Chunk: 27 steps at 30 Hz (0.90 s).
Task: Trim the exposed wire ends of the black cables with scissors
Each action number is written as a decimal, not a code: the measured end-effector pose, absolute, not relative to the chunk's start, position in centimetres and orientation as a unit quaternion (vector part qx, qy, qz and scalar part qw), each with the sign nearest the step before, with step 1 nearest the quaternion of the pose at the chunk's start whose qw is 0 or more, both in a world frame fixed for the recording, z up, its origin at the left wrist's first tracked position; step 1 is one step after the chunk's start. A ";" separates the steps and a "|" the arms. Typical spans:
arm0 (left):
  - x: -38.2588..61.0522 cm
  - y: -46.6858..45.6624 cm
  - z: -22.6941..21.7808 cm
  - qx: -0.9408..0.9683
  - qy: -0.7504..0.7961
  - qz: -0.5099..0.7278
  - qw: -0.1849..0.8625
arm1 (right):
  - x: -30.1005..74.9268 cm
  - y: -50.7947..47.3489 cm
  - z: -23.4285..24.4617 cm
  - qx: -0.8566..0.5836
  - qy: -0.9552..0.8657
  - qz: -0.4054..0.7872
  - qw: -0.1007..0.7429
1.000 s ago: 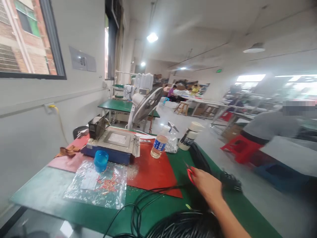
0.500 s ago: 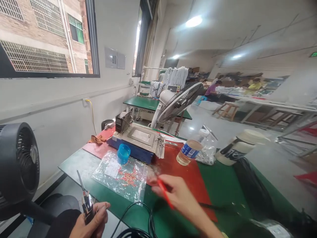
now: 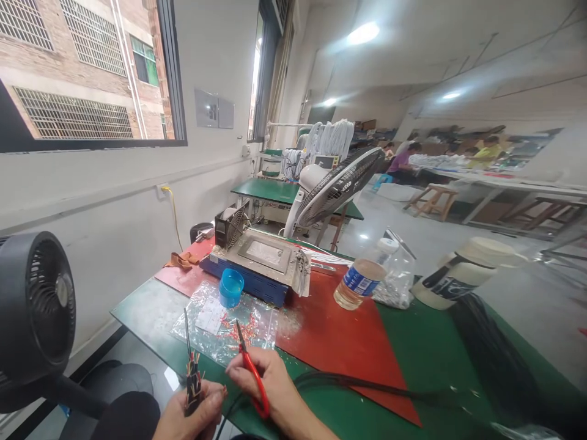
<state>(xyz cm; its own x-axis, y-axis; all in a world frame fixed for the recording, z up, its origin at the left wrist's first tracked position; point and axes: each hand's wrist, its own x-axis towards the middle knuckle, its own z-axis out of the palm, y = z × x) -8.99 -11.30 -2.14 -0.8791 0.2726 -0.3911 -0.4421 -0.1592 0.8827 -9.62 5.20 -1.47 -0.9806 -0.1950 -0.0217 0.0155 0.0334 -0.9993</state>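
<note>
My left hand (image 3: 197,406) is closed around a bundle of black cables (image 3: 193,386), whose stripped ends show thin coloured wires. One thin grey length sticks up above the rest. Close by on the right, my right hand (image 3: 266,376) grips red-handled scissors (image 3: 253,376), blades pointing up and away. The blades look closed or nearly so. Beyond them, a clear plastic bag (image 3: 206,333) lies flat with many small red and orange bits (image 3: 247,330) on it. A blue round tub (image 3: 231,288) stands at the bag's far edge.
A blue-based hot plate machine (image 3: 257,263) with a small fan stands behind the bag. A labelled bottle of clear liquid (image 3: 360,284) and a large cream bottle (image 3: 465,275) are to the right. Black cables (image 3: 358,382) cross the red mat (image 3: 339,342). A black fan (image 3: 39,299) stands at left.
My right hand has moved left and nearer to my left hand, bringing the scissors upright beside the cables. My left hand has shifted right with the bundle. The whole view has shifted slightly.
</note>
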 end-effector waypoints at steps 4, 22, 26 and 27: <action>-10.0 -11.3 -2.4 -0.102 0.618 0.758 0.183 | -9.7 6.0 -0.4 -0.116 0.803 -0.579 0.078; -11.4 -10.7 -2.1 -0.077 0.684 0.716 0.114 | -9.6 6.3 -1.2 -0.109 0.884 -0.438 0.126; -11.8 -10.5 -2.5 -0.065 0.687 0.715 0.116 | -9.6 6.2 -1.4 -0.091 0.887 -0.435 0.127; -11.9 -10.5 -2.6 -0.064 0.686 0.716 0.118 | -9.7 6.2 -1.5 -0.085 0.891 -0.429 0.124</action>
